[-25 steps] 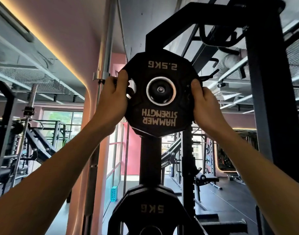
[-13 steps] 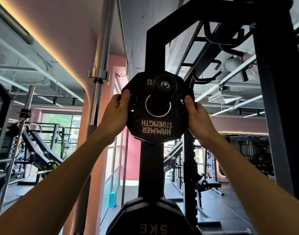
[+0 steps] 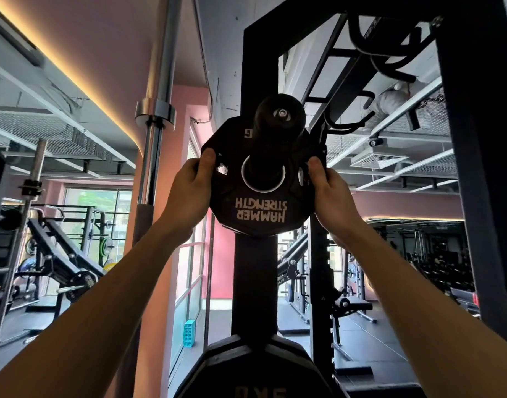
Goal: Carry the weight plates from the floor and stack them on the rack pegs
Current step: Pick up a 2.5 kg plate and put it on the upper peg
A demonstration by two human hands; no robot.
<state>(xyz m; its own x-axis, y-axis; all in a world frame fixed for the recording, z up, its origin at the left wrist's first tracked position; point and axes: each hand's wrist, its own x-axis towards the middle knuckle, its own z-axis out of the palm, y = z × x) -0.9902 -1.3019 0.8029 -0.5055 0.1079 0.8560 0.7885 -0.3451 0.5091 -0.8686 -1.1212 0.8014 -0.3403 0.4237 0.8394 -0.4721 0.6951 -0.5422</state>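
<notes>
Your hands grip a weight plate threaded on the rack peg.
Left hand and right hand each curl round an edge.

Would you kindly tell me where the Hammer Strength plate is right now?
In the head view, upper centre, the Hammer Strength plate is threaded on the rack peg, gripped by the left hand and right hand, above another plate.

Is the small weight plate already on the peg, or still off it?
On. The peg passes through the centre hole of the plate; left hand and right hand grip its edges.
</notes>
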